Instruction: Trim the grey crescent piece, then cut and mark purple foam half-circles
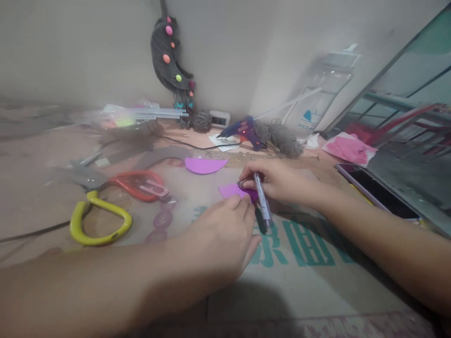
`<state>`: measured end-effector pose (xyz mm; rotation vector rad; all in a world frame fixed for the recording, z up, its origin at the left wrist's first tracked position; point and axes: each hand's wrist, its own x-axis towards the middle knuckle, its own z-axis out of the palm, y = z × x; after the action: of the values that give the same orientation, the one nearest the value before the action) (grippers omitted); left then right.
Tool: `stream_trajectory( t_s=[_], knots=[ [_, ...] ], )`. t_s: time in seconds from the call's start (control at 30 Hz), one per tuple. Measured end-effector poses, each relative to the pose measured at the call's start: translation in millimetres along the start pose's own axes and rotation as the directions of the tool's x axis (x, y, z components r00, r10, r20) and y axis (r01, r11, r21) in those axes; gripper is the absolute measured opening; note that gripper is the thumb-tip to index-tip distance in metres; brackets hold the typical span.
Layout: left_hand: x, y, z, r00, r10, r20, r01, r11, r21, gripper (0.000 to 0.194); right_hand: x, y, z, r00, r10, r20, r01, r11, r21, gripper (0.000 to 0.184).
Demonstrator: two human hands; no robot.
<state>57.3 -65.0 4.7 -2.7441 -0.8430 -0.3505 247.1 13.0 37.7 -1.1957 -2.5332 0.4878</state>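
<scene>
My left hand (225,230) lies flat with fingers stretched over a small purple paper piece (228,190), covering its near part. From the right, my right hand (276,180) is closed round a pale lilac pen (262,202), whose lower end slants toward me. A small dark thing (241,184) shows at the right fingertips, against the paper; I cannot tell what it is. Beyond the hands rests another purple paper piece (206,165), shaped like a half-disc. Both pieces are on a cardboard sheet (317,286) printed with green characters.
At left lie yellow-handled scissors (100,241) and red-handled pliers (132,190). Behind are a glue gun (243,131), grey yarn (285,138) and a clear bottle (317,94). A phone (380,190) and pink cloth (348,148) sit right. A decorated grey crescent (164,58) hangs on the wall.
</scene>
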Motion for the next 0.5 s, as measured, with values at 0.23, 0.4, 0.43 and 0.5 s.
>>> stream_trajectory(
  t_s=[0.23,0.4,0.43,0.5],
  knots=[
    [-2.2,-0.3,1.6,0.995,0.009,-0.1,-0.004,0.999,0.048,0.046,-2.4,-1.3,-0.8,0.998,0.003,0.057,-0.003,1.0,0.012,0.007],
    [-4.1,-1.2,3.3,0.985,0.078,-0.156,-0.064,0.994,0.093,0.038,-2.3,-1.6,4.4,0.997,-0.059,-0.057,0.052,0.992,-0.115,0.009],
    [-4.4,-1.0,3.3,0.983,0.08,-0.164,-0.064,0.993,0.101,0.039,-2.2,-1.4,4.2,0.996,-0.056,-0.063,0.048,0.993,-0.109,0.01],
    [-4.7,-0.6,2.9,0.981,0.078,-0.177,-0.06,0.992,0.107,0.041,-2.0,-0.8,1.6,1.0,-0.026,-0.015,0.025,0.999,-0.046,0.009]
  ],
)
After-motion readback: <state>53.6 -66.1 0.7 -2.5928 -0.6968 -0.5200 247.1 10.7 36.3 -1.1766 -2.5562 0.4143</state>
